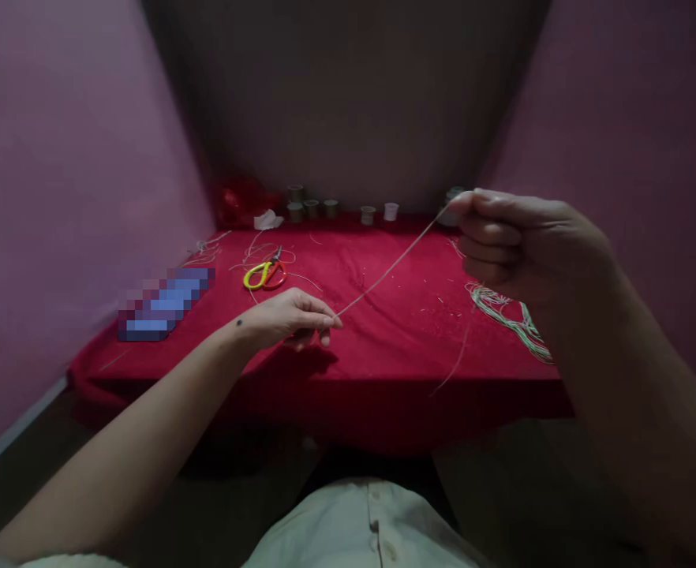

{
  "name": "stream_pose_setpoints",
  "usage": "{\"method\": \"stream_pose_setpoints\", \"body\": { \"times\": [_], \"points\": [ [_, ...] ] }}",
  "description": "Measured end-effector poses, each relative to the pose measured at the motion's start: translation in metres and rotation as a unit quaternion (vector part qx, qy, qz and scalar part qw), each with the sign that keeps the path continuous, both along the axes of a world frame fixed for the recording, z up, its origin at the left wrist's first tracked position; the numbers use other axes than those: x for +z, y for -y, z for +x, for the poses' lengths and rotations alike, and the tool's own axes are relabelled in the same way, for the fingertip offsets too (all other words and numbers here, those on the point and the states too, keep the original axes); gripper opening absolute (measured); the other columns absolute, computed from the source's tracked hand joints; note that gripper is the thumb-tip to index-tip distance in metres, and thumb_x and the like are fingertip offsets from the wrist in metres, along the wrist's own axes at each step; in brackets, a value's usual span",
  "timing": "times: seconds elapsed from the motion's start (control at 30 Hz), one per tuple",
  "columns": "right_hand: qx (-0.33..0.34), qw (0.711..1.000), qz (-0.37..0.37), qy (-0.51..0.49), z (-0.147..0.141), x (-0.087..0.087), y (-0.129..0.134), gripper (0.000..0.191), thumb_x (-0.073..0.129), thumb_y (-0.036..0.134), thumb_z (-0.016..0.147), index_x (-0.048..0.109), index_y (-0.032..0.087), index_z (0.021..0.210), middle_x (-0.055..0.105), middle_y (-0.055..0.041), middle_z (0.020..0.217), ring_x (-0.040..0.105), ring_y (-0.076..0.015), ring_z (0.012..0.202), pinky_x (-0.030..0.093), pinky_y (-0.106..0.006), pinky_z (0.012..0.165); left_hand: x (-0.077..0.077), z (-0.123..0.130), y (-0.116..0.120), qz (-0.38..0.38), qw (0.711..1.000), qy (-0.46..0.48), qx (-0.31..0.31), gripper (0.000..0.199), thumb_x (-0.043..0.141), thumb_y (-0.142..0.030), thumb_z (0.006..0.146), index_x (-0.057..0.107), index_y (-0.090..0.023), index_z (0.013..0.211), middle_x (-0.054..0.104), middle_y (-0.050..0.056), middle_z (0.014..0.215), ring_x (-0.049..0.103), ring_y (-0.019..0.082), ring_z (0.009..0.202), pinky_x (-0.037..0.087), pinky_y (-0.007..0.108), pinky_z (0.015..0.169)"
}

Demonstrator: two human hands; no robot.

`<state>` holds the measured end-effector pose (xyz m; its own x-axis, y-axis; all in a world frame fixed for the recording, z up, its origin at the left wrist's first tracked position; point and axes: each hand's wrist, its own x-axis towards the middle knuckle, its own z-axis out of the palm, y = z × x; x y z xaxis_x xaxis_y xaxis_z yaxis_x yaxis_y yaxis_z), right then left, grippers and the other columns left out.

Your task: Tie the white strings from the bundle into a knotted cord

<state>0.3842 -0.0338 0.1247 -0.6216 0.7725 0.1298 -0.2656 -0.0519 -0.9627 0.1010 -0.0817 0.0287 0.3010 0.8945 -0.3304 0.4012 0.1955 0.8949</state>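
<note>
A thin pale thread runs taut and slanting between my two hands, above the red cloth. My left hand pinches its lower end near the middle of the table. Higher up and to the right, my right hand is closed with thumb and forefinger on the upper end. A loose strand hangs below my right hand, past the table's front edge. Scissors with yellow and red handles lie behind my left hand, among loose threads. A bundle of green and white thread lies beside my right forearm.
Several small spools stand along the back of the red-covered table. A red plastic bag and a crumpled white scrap are at the back left. A blurred blue item lies at the left. Walls rise on both sides.
</note>
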Motion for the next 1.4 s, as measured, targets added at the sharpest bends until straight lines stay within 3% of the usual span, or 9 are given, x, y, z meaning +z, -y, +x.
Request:
{"method": "stream_pose_setpoints", "body": {
  "times": [0.43, 0.67, 0.87, 0.93, 1.0, 1.13, 1.27, 1.4],
  "points": [
    [-0.006, 1.000, -0.018, 0.011, -0.006, -0.006, -0.023, 0.033, 0.022, 0.016, 0.093, 0.054, 0.013, 0.087, 0.011, 0.0060, 0.051, 0.011, -0.0040, 0.039, 0.012, -0.016, 0.035, -0.013, -0.002, -0.004, -0.034, 0.999, 0.005, 0.022, 0.020, 0.059, -0.028, 0.075, 0.065, -0.013, 0.086, 0.067, 0.006, 0.068, 0.044, 0.004, 0.037, 0.025, 0.016, 0.034],
    [-0.008, 0.999, -0.033, 0.019, -0.002, -0.005, -0.023, 0.028, 0.029, 0.017, 0.092, 0.056, 0.014, 0.087, 0.011, 0.0064, 0.051, 0.011, -0.0040, 0.041, 0.012, -0.017, 0.037, -0.019, 0.002, -0.005, -0.018, 1.000, 0.002, 0.011, 0.021, 0.056, -0.028, 0.076, 0.063, -0.013, 0.088, 0.066, 0.007, 0.069, 0.044, 0.004, 0.039, 0.023, 0.016, 0.035],
    [0.000, 0.999, -0.032, 0.022, -0.001, -0.005, -0.023, 0.031, 0.026, 0.016, 0.092, 0.056, 0.014, 0.086, 0.009, 0.0062, 0.051, 0.008, -0.0045, 0.041, 0.010, -0.018, 0.037, -0.021, 0.008, -0.011, 0.019, 0.998, -0.060, -0.006, 0.019, 0.053, -0.028, 0.077, 0.061, -0.013, 0.085, 0.062, 0.003, 0.067, 0.042, 0.004, 0.040, 0.024, 0.017, 0.037],
    [0.001, 0.999, -0.029, 0.022, -0.001, -0.004, -0.023, 0.032, 0.025, 0.015, 0.092, 0.056, 0.014, 0.086, 0.009, 0.0061, 0.051, 0.009, -0.0047, 0.041, 0.009, -0.018, 0.037, -0.024, 0.011, -0.014, 0.046, 0.995, -0.091, -0.009, 0.020, 0.051, -0.029, 0.078, 0.061, -0.014, 0.086, 0.061, 0.003, 0.066, 0.043, 0.005, 0.041, 0.029, 0.018, 0.039],
    [0.001, 0.999, -0.024, 0.021, 0.000, -0.002, -0.022, 0.032, 0.025, 0.016, 0.092, 0.056, 0.014, 0.086, 0.010, 0.0060, 0.051, 0.010, -0.0045, 0.041, 0.010, -0.018, 0.037, -0.026, 0.013, -0.016, 0.133, 0.978, -0.157, 0.025, 0.021, 0.052, -0.028, 0.078, 0.062, -0.014, 0.089, 0.061, 0.003, 0.071, 0.047, 0.008, 0.047, 0.037, 0.021, 0.047],
    [0.004, 1.000, -0.024, 0.018, 0.000, -0.001, -0.020, 0.033, 0.024, 0.016, 0.092, 0.056, 0.014, 0.086, 0.011, 0.0062, 0.050, 0.012, -0.0042, 0.040, 0.010, -0.018, 0.038, -0.027, 0.023, -0.014, 0.359, 0.890, -0.264, 0.092, 0.018, 0.053, -0.021, 0.078, 0.064, -0.014, 0.090, 0.059, 0.007, 0.088, 0.053, 0.013, 0.072, 0.042, 0.027, 0.070],
    [-0.001, 0.999, -0.028, 0.015, -0.002, 0.000, -0.018, 0.033, 0.023, 0.017, 0.093, 0.055, 0.014, 0.086, 0.012, 0.0066, 0.049, 0.013, -0.0039, 0.038, 0.010, -0.018, 0.037, -0.027, 0.044, -0.008, 0.366, 0.905, -0.216, 0.020, 0.015, 0.052, -0.020, 0.080, 0.065, -0.016, 0.085, 0.059, 0.004, 0.082, 0.054, 0.012, 0.073, 0.043, 0.025, 0.069],
    [0.008, 1.000, -0.024, 0.014, -0.002, 0.003, -0.015, 0.035, 0.021, 0.017, 0.094, 0.054, 0.014, 0.087, 0.012, 0.0068, 0.049, 0.012, -0.0038, 0.038, 0.010, -0.018, 0.037, -0.038, 0.071, -0.012, 0.341, 0.904, -0.257, -0.029, 0.024, 0.056, -0.035, 0.079, 0.064, -0.016, 0.092, 0.057, 0.005, 0.085, 0.054, 0.015, 0.075, 0.044, 0.028, 0.069]
  ]
}}
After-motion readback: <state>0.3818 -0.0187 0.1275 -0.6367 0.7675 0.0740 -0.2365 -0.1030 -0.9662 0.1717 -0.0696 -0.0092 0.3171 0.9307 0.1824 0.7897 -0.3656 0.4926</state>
